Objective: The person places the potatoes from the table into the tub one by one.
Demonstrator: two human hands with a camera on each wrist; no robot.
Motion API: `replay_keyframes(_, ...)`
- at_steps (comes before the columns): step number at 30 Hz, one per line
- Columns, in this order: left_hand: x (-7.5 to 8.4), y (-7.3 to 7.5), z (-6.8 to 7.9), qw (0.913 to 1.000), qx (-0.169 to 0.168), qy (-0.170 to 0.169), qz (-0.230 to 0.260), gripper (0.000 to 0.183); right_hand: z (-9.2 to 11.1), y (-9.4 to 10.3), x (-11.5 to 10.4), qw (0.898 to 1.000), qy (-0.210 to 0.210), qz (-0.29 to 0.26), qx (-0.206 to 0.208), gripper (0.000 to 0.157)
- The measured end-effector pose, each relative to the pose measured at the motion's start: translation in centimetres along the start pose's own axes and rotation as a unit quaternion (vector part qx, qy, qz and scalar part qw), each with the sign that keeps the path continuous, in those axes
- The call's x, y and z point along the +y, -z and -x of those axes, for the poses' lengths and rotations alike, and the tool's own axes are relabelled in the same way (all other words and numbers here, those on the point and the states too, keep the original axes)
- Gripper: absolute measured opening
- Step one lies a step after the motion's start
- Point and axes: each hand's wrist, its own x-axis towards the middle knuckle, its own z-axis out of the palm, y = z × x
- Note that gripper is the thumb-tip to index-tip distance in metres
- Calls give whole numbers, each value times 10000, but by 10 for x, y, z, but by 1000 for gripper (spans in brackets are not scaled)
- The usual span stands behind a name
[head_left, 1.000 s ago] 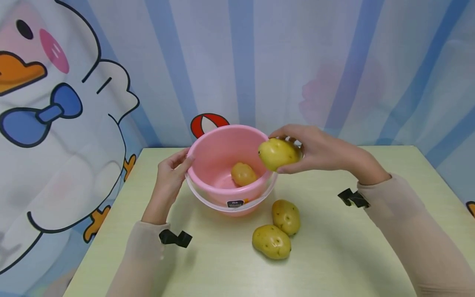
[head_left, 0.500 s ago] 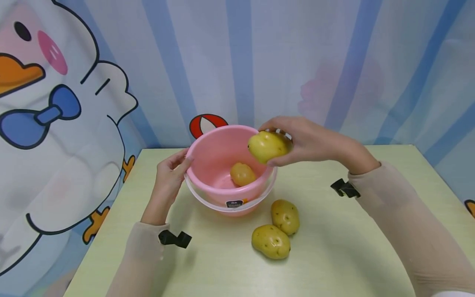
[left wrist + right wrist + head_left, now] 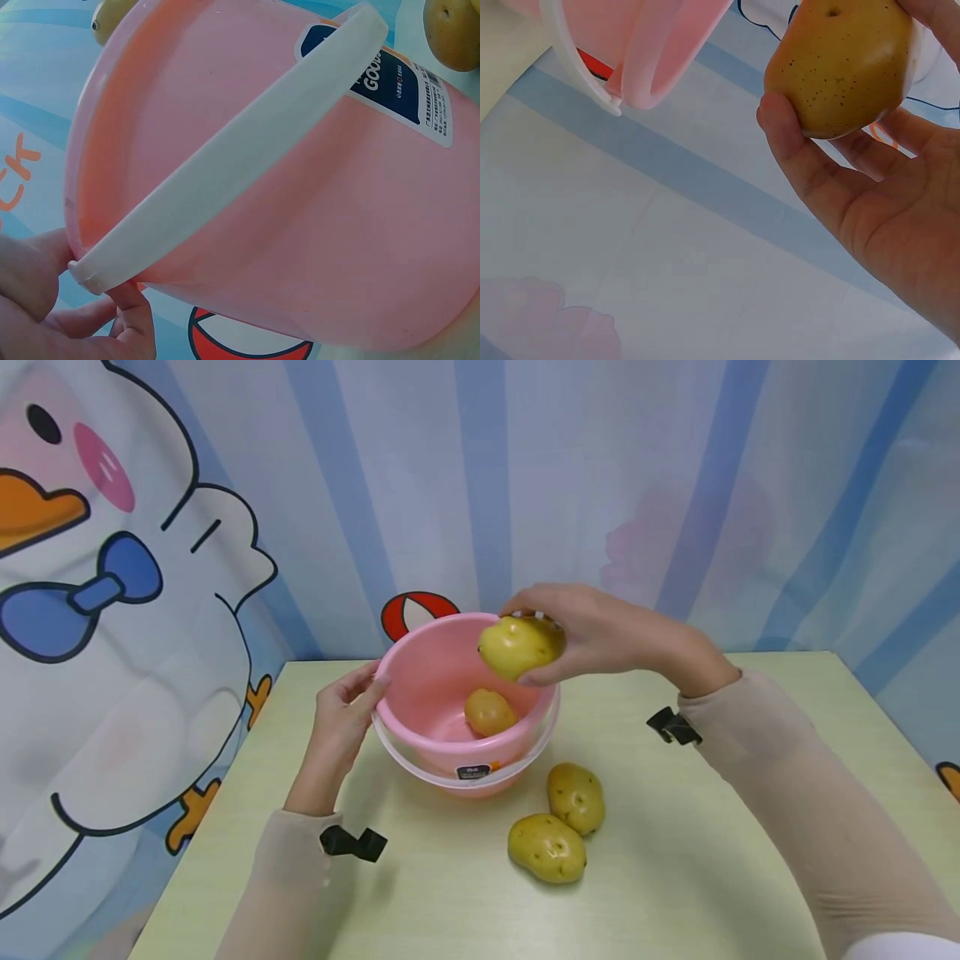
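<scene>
Head view: pink bucket (image 3: pixel 416 681) stood on pale bench (image 3: pixel 660 877), toward its far edge. Rim gripped at the bucket's left by the left hand (image 3: pixel 341 710), thumb laid on the near side of the edge, fingers bent behind it. One potato (image 3: pixel 519 647) held in the right hand (image 3: pixel 600 631) between thumb and curled fingers; it is seen over the right rear part of the bucket's opening. By the right wrist view, a gap is left between that potato and the rim; dark specks are noted on its skin.

A second potato (image 3: pixel 489 712) is contained in the bucket, lying low, right of centre. Two more are found on the bench in front and to the right of the bucket: a rear potato (image 3: pixel 576 798) and a front potato (image 3: pixel 547 849), seen touching each other.

White handle (image 3: pixel 232 154) hung down across the bucket's front, one end located right beside the left fingers. Dark blue label (image 3: pixel 390 86) stuck on the outer wall, partly covered by the handle.

Light sleeves (image 3: pixel 750 743) are worn on both arms. Striped backdrop (image 3: pixel 570 460) hung behind, printed at left with a large white cartoon bird (image 3: pixel 127 693).
</scene>
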Motion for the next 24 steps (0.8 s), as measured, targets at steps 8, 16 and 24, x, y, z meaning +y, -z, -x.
replay_keyframes(8,-2,0,-1,10000,40,21,31,49,-9,-4,-7,9999,122,49,-52,59)
replay_keyframes(16,-3,-1,-2,10000,71,50,-43,50,-14,-8,-7,9997,187,82,-101,58)
replay_keyframes(24,-3,-2,-2,9998,119,120,-68,48,-13,-8,-2,9993,343,-133,-57,44)
